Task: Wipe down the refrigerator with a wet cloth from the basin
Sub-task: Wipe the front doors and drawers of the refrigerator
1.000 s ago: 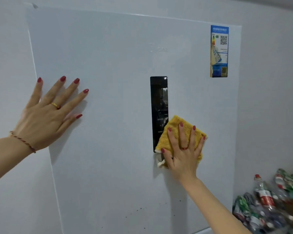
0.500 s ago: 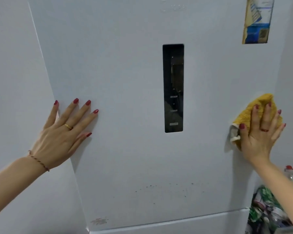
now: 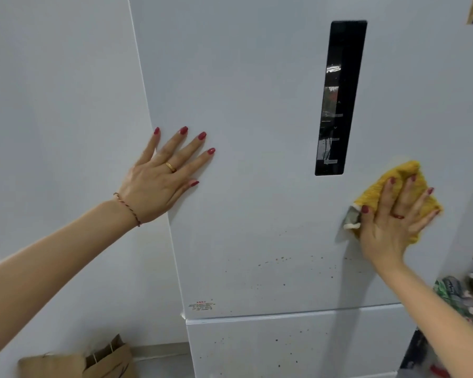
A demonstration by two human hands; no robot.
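Red-painted nails, gold ring [image 3: 171,166], red ring [image 3: 398,215], braided wrist cord [image 3: 127,206].

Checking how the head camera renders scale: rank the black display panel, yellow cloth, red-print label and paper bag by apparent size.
1. Paper bag, though cut off by the frame and nearer the camera, so unsure.
2. Black display panel.
3. Yellow cloth, partly hidden under the right hand.
4. Red-print label.

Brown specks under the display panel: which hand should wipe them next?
Right. The right hand already presses the yellow cloth on the door just above the specks; the left hand is bare, flat near the door's left edge.
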